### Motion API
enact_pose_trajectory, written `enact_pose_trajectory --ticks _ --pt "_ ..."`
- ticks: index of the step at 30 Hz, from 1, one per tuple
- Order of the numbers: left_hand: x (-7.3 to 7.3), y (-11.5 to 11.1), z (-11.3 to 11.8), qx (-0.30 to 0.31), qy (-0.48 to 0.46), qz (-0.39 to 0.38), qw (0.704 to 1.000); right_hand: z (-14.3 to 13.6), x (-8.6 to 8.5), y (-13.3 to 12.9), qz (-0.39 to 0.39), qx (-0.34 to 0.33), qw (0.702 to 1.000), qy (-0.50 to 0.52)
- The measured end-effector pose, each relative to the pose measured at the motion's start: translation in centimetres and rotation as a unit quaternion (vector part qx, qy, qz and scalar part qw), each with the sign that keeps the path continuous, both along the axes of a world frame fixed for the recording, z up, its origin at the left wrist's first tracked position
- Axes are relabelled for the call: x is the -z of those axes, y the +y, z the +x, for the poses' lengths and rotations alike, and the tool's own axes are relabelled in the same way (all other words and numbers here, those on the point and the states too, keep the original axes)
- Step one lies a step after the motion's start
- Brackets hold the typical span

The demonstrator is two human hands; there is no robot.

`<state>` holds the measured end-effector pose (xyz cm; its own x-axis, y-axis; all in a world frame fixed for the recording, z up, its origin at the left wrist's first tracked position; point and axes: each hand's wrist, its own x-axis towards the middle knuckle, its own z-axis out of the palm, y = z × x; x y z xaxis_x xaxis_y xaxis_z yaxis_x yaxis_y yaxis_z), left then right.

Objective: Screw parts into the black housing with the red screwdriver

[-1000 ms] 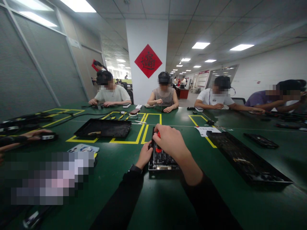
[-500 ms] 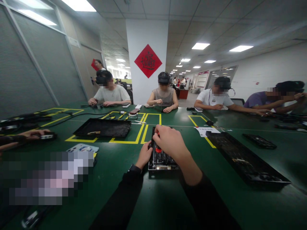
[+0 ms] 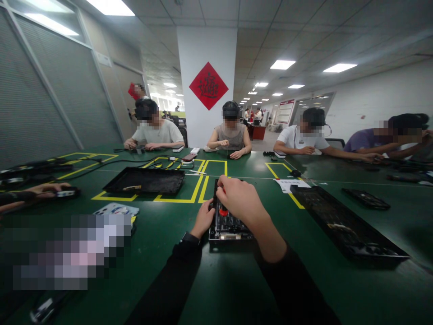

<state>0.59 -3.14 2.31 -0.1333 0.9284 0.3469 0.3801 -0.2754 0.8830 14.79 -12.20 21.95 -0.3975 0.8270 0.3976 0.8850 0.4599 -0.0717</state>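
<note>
A black tray-like case [image 3: 230, 237] with small dark and metallic parts inside lies on the green table [image 3: 216, 280] in front of me. My left hand [image 3: 203, 218] rests against the case's left side, its fingers closed on that edge. Over the case, my right hand [image 3: 241, 198] is pinched; red shows just under its fingertips, and what it holds is mostly hidden. Below those fingers a round red piece [image 3: 223, 211] is visible inside the case.
A black tray [image 3: 145, 180] lies at the back left, a longer one [image 3: 348, 225] on the right, beside a flat black part [image 3: 366, 199]. Another person's hand [image 3: 50, 189] is at the far left. A paper [image 3: 291, 185] lies behind the right tray. Several people sit opposite.
My right hand has shifted very slightly, and a little red now shows beneath its fingertips. The left hand stays at the case's edge.
</note>
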Motion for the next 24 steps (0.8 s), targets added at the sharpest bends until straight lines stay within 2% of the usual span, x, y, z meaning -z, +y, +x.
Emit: enact_pose_trajectory --ticks 6,13,18,24 --pt "-0.08 -0.14 0.03 0.01 -0.013 0.009 1.0 -0.12 -0.04 -0.31 0.015 -0.026 0.999 0.024" --pt "-0.31 -0.22 0.1 -0.004 -0.009 -0.004 1.0 -0.16 0.17 0.13 0.022 -0.013 0.999 0.024" --pt "0.0 -0.12 -0.07 0.007 -0.017 0.007 1.0 -0.04 0.2 -0.06 0.022 -0.043 0.998 0.026" --pt "0.59 0.46 -0.1 0.004 0.013 0.017 1.0 0.03 0.49 0.47 0.015 -0.018 0.999 0.028"
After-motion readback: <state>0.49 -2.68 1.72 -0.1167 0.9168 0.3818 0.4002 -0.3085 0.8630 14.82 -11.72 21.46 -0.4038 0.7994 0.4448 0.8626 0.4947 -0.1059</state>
